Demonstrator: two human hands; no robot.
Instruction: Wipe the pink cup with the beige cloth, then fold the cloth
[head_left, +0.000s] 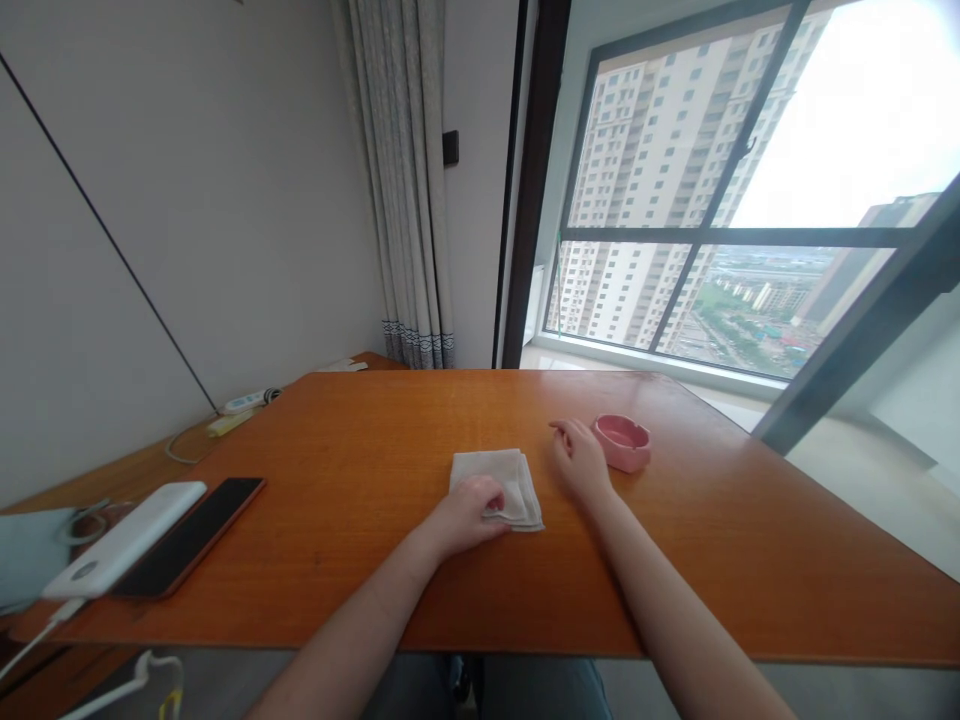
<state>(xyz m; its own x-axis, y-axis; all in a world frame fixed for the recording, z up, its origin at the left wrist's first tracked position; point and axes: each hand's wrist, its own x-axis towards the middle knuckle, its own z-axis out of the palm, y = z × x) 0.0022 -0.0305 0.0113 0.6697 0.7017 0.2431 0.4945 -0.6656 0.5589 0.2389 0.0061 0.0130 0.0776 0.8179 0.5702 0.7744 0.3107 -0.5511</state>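
A folded whitish cloth [506, 470] lies on the wooden table in front of me. My left hand [474, 505] rests on its near left part, fingers curled and closed on the fabric; the fingertips are partly hidden. To the right, my right hand [579, 455] is at the tabletop with a finger stretched out to the left and nothing visible in it. Just right of that hand stands a pink ashtray [624, 445], with notches in its rim. Whether hand and ashtray touch, I cannot tell.
On the table's [360, 430] left side lie a white power bank [127, 540] with a cable plugged in and a dark phone [195, 535]. A power strip [247, 402] sits by the wall. Behind the table are a grey curtain [405, 200] and a large window [697, 235].
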